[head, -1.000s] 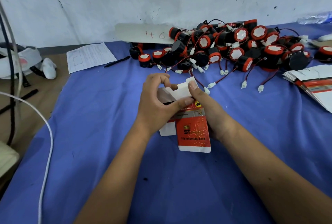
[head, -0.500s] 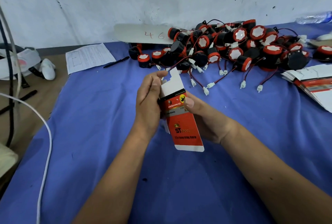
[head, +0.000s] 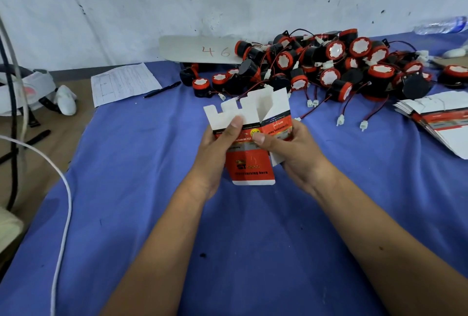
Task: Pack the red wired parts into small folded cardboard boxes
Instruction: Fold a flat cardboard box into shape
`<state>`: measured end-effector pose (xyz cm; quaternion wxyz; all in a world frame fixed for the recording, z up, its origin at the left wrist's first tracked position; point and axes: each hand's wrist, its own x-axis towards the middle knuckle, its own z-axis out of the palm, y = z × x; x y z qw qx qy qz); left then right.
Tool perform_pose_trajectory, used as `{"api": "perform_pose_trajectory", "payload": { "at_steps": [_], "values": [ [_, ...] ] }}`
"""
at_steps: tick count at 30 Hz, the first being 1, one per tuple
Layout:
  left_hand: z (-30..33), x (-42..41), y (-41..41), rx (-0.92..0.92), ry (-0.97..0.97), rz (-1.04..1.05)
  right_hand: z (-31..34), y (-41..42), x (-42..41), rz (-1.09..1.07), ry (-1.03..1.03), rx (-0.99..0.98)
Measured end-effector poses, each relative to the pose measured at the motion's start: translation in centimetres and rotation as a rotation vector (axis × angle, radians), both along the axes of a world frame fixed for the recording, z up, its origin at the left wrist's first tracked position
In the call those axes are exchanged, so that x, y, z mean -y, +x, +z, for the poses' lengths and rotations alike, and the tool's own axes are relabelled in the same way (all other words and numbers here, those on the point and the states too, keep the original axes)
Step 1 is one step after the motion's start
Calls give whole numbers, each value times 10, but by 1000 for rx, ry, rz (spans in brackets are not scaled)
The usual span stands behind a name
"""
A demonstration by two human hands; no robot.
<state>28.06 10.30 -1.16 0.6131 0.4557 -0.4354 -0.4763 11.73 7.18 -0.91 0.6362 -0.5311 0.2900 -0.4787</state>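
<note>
I hold a small red and white cardboard box (head: pixel 253 163) above the blue table, opened out, with its white flaps pointing away from me. My left hand (head: pixel 217 148) grips its left side, thumb pressed on the front panel. My right hand (head: pixel 291 148) grips the right side, thumb on the front too. A heap of red and black wired parts (head: pixel 329 67) with white connectors lies at the back of the table, beyond the box. No part is in the box that I can see.
A stack of flat unfolded boxes (head: pixel 440 118) lies at the right edge. A paper sheet (head: pixel 124 82) and a black pen (head: pixel 162 89) sit back left. A grey board marked 46 (head: pixel 200 49) leans against the wall. White cable (head: pixel 63 189) hangs off the table's left side.
The box went from a flattened, narrow shape to opened out wide. Both hands have shifted to its two sides, and the white flaps now stand spread at the top.
</note>
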Motion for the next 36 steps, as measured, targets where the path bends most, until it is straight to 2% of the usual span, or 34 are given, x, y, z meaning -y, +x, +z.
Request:
{"api": "perform_pose_trajectory", "payload": {
  "at_steps": [4, 7, 10, 18, 22, 26, 30, 36],
  "values": [
    [3, -2, -3, 19, -72, 27, 2, 0, 1, -94, -72, -72],
    [10, -7, -5, 259, -284, 103, 4, 1, 2, -165, -154, -64],
    [14, -12, -12, 446, -401, 110, 5, 3, 0, -112, -149, 25],
    [11, -14, -12, 422, -423, 89, 9, 4, -3, -134, -128, 82],
    [15, -18, -15, 239, -424, -27, 8, 3, -4, -187, -204, 62],
    [8, -15, -21, 386, -430, 17, 6, 2, -3, -201, -221, 50],
    [0, -11, -24, 557, -472, 199, 5, 1, -1, -198, -215, -7],
    [-2, -10, -25, 519, -442, 316, 3, 3, -4, -208, -299, -119]
  ]
}}
